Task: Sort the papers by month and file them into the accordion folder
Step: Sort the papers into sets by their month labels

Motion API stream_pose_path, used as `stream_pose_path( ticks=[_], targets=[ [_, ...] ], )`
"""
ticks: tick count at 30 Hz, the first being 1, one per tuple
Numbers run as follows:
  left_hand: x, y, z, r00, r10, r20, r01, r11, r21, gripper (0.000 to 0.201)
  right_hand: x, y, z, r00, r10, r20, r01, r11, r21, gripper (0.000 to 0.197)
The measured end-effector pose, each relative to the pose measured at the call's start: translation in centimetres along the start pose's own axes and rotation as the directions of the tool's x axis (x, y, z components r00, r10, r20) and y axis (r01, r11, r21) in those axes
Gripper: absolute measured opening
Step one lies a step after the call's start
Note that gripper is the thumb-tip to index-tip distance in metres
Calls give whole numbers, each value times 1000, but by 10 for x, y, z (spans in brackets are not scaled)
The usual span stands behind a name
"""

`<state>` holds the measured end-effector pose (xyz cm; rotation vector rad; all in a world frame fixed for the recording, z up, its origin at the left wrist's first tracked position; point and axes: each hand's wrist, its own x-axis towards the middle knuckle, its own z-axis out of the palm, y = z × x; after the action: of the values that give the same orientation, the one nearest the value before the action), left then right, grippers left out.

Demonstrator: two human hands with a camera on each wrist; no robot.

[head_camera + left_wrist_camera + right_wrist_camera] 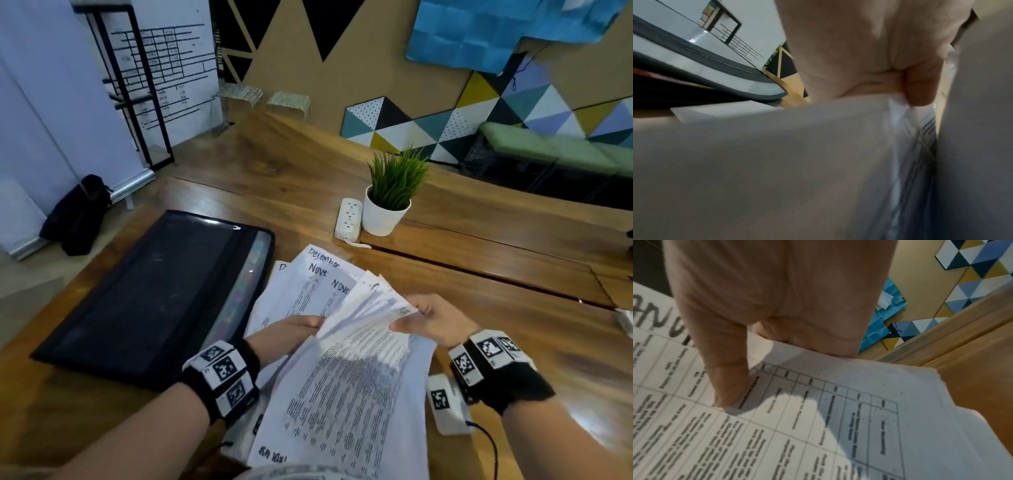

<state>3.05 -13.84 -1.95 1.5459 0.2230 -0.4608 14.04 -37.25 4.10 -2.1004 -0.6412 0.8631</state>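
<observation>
left hand (291, 334) pinched the fanned white printed papers (346, 377), thumb on top | right hand (430, 318) gripped their far edge | sheets read "Nove", "Desember", possibly January | black accordion folder (154, 294) lay left on wooden tabletop (479, 301) | white potted plant (388, 202) beyond

An office: long wooden table (479, 240), power strip (349, 219), wall chart (164, 58).
</observation>
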Motion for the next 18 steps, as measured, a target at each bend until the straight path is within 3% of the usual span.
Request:
stream_pose_path(
  ticks=[2,4,6,8,10,13,15,18],
  targets=[
    [5,-1,-6,996,21,-81,-13,995,101,31,0,7,0,998,-28,-63,27,999,-22,22],
    [16,-9,-16,950,84,-300,-11,971,237,27,0,15,2,989,-63,-136,52,995,-83,30],
    [29,-16,-24,874,49,-483,151,918,366,39,1,20,8,977,-51,-208,32,995,-94,42],
    [40,-21,-27,830,-16,-557,333,816,472,58,5,27,13,968,-3,-251,-26,993,-113,60],
    [47,-22,-28,833,-34,-552,396,732,554,54,13,39,15,965,45,-260,-86,985,-147,61],
    [53,-24,-27,863,-20,-505,389,665,638,19,28,55,13,953,128,-274,-205,941,-271,56],
    [53,-24,-26,871,-27,-491,387,654,650,3,38,58,9,965,107,-240,-191,912,-362,55],
    [52,-25,-24,887,-95,-451,379,708,596,10,55,56,2,981,118,-154,-172,896,-408,54]
  ],
)
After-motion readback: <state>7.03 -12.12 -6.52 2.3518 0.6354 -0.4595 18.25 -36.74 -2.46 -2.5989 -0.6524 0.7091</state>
